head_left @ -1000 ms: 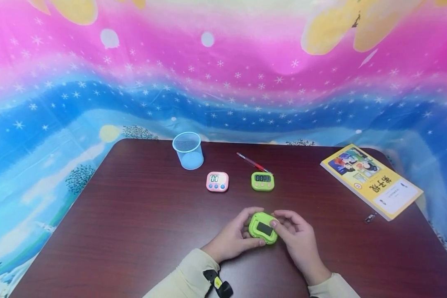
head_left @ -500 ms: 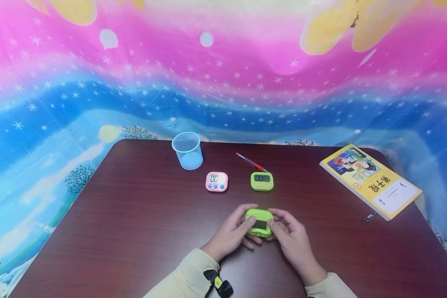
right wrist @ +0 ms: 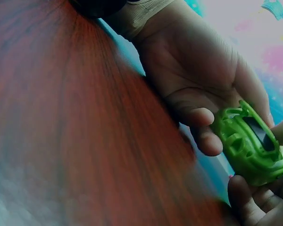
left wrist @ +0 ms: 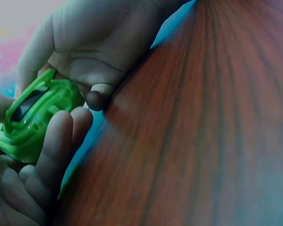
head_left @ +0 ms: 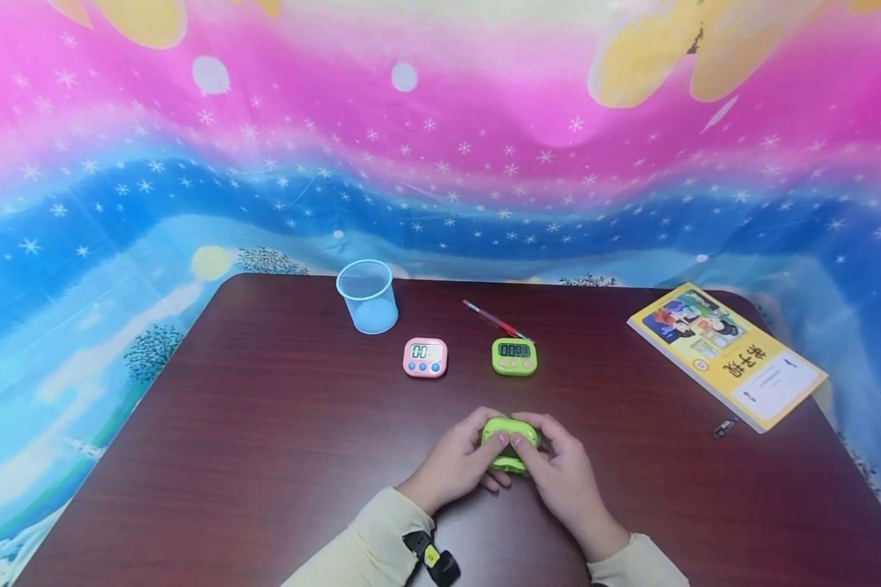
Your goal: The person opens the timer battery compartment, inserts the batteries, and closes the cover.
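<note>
Both hands hold a green digital timer (head_left: 510,426) close over the table, its back facing up. My left hand (head_left: 451,463) grips its left side with the thumb on the back, and my right hand (head_left: 567,474) grips the right side the same way. The thumb tips nearly meet over the dark rectangle on the back. Both wrist views show this rectangle and the raised green edges of the timer (left wrist: 42,120). Past the hands stand a pink timer (head_left: 425,358) with blue buttons and a second green timer (head_left: 515,357), displays up.
At the back of the dark wooden table (head_left: 279,391) stands a blue mesh pen cup (head_left: 370,302). A red pen (head_left: 499,320) lies behind the second green timer. On the right are a yellow book (head_left: 727,355) and a small dark object (head_left: 724,427).
The left thumb has gone from the held timer's lower edge onto its back. The right hand has shifted left, bringing the thumbs together. The timer has turned and tipped a little.
</note>
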Available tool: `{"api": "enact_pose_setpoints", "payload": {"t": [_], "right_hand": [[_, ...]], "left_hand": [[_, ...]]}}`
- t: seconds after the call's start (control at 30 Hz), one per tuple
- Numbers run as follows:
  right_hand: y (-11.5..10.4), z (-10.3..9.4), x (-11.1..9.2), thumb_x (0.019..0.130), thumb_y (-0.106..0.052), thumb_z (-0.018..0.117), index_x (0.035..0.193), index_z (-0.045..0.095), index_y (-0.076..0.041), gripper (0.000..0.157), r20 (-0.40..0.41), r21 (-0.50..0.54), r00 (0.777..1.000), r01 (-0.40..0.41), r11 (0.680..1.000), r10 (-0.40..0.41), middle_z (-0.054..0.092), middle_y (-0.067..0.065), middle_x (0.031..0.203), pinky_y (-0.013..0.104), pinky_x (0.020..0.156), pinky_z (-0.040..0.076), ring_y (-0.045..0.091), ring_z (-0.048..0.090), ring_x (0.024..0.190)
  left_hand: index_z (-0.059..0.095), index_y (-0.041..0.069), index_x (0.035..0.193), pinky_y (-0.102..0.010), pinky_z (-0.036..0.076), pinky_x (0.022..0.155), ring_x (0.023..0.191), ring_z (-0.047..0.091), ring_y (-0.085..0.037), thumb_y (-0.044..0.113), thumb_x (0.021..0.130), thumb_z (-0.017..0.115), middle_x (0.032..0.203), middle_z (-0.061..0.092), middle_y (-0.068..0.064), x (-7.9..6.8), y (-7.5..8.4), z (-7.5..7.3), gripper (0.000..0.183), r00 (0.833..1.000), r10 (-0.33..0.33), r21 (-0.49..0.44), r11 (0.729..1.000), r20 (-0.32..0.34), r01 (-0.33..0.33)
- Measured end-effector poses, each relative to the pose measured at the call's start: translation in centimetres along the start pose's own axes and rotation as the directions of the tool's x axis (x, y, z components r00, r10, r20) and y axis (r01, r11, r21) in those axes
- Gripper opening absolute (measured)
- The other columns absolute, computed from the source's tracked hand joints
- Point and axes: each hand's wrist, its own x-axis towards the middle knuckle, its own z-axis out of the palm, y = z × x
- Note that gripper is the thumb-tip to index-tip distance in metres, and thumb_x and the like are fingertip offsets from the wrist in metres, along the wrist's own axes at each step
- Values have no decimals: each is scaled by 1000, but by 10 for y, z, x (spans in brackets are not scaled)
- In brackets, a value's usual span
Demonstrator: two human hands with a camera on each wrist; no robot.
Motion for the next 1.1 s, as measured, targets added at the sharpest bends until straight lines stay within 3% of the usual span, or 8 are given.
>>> {"api": "enact_pose_setpoints", "payload": {"t": [0.27,0.5,0.6,0.7,0.87,1.1], "right_hand": [[0,4,3,92,-10,73,102,75,-9,10,-79,-154,997,14,988,-27,72,-3,91,17,71,51,7,64,83],[1,-2,4,91,1,70,103,77,-7,16,-180,-36,975,125,991,-130,69,6,105,17,95,44,10,61,103],[3,-13,7,91,6,67,104,76,-2,17,-223,-24,963,151,988,-152,70,11,100,17,88,49,9,63,93],[7,-26,12,91,9,67,114,71,5,24,-239,20,968,89,996,-81,70,14,91,18,73,55,10,66,78],[15,-52,17,90,4,71,119,69,6,30,-163,-10,986,-43,999,41,73,15,84,20,66,59,9,70,70],[26,-79,19,90,-4,74,117,71,-1,28,34,-263,999,-11,965,20,72,7,84,19,62,57,7,69,69]], "left_hand": [[61,11,116,-37,59,48,52,66,-16,30,106,53,76,69,-3,0,2,1,23,998,10,65,998,-56,-7],[59,13,129,-39,60,50,57,68,-20,28,106,52,80,72,-11,-2,6,-4,28,999,9,-30,999,-38,-10],[55,12,134,-39,61,53,59,69,-21,27,107,51,85,72,-14,-2,6,-6,32,1000,2,-76,997,-31,-4],[53,9,138,-39,62,55,60,69,-22,27,107,50,89,72,-16,-2,4,-7,36,1000,-2,-117,993,-25,-1],[51,8,139,-38,62,57,62,69,-23,26,107,50,95,71,-18,-2,0,-10,37,1000,-10,-174,985,-14,7],[49,7,141,-34,61,58,64,69,-22,26,107,48,99,70,-20,-3,-1,-12,39,1000,11,-199,980,7,-9]]}}
